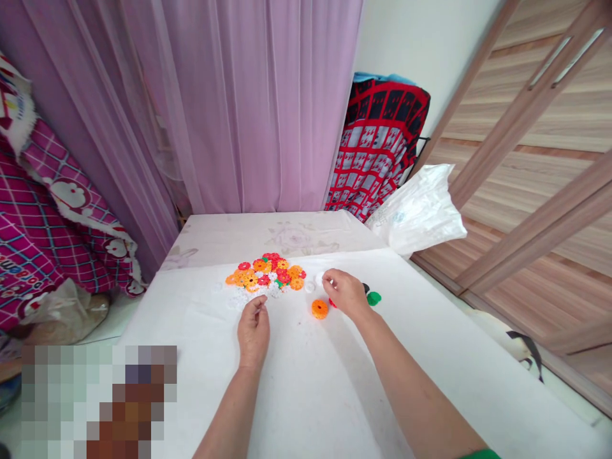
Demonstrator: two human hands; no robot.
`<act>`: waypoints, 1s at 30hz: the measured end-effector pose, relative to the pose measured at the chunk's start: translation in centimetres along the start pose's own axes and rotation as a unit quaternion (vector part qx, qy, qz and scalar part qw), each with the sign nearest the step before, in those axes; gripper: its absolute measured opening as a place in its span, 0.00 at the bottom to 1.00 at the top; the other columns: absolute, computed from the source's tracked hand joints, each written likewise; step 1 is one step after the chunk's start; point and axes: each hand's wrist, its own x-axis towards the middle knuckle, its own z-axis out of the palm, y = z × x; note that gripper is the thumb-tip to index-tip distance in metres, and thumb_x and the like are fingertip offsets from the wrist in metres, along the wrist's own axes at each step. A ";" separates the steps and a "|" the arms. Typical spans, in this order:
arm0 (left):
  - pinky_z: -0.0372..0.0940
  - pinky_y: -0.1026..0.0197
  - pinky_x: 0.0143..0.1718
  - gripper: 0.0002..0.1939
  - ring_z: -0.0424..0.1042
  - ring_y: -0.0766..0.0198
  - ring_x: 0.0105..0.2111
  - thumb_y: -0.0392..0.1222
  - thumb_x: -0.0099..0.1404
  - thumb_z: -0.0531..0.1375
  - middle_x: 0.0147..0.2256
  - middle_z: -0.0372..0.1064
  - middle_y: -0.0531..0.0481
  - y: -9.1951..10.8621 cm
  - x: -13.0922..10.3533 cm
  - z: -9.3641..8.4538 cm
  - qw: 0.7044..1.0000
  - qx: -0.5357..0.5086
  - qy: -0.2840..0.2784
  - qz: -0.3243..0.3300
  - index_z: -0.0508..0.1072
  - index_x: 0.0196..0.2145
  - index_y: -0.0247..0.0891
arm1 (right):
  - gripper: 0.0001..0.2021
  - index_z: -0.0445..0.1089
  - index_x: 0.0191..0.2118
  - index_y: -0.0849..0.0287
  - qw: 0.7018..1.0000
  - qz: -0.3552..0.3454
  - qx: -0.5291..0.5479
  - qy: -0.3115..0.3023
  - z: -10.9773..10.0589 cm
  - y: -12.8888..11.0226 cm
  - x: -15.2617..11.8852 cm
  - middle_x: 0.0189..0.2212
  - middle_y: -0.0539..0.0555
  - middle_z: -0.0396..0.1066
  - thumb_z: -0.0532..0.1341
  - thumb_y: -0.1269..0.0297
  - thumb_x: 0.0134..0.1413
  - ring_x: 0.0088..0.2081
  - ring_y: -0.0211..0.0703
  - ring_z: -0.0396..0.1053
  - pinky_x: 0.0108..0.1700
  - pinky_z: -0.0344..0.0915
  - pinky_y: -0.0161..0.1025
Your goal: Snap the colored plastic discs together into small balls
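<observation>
A loose pile of flower-shaped discs (262,274) in orange, red, white and green lies on the white-covered table (296,382). My left hand (254,328) is at the pile's near edge, fingers pinched on something I cannot make out. My right hand (345,292) is to the right of the pile, thumb and fingers together at a white disc (322,278). Another white disc (310,287) lies just left of it. An orange stack of discs (320,309) sits below. Red discs and a black one are partly hidden by my right hand, with green discs (373,298) beyond.
Floral cloth (291,236) covers the table's far end. A white plastic bag (415,210) is at the far right corner. Purple curtains (258,108) hang behind, and a wooden wardrobe (540,159) stands at right.
</observation>
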 end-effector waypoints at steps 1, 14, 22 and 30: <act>0.66 0.55 0.47 0.12 0.73 0.60 0.41 0.45 0.60 0.54 0.39 0.74 0.48 0.0 0.0 0.0 1.000 0.002 -0.003 -0.001 0.73 0.39 0.40 | 0.12 0.71 0.39 0.54 0.999 0.015 0.015 0.036 0.6 0.4 -1.0 0.38 0.52 0.74 0.50 0.65 0.58 0.39 0.42 0.68 0.42 0.61 0.37; 0.64 0.55 0.51 0.13 0.72 0.60 0.44 0.45 0.61 0.55 0.41 0.73 0.47 -0.4 -0.2 -0.1 0.999 -0.029 -0.037 0.000 0.73 0.40 0.40 | 0.18 0.63 0.45 0.55 0.952 0.267 0.098 0.116 4.9 2.2 -6.1 0.41 0.56 0.69 0.56 0.52 0.50 0.35 0.46 0.68 0.38 0.64 0.43; 0.64 0.55 0.51 0.13 0.72 0.60 0.45 0.46 0.62 0.54 0.42 0.73 0.47 -0.2 -0.6 0.1 0.999 -0.032 -0.040 -0.001 0.72 0.41 0.40 | 0.30 0.56 0.57 0.55 0.961 0.251 0.092 0.076 5.2 2.1 -5.7 0.51 0.60 0.68 0.61 0.55 0.48 0.49 0.55 0.67 0.44 0.63 0.44; 0.64 0.53 0.51 0.14 0.72 0.59 0.45 0.47 0.61 0.55 0.42 0.73 0.46 -0.1 -0.6 0.0 0.998 -0.036 -0.045 -0.005 0.73 0.40 0.39 | 0.27 0.59 0.58 0.53 0.982 0.171 0.059 0.060 5.5 2.9 -4.6 0.49 0.56 0.67 0.58 0.56 0.51 0.49 0.49 0.67 0.46 0.63 0.41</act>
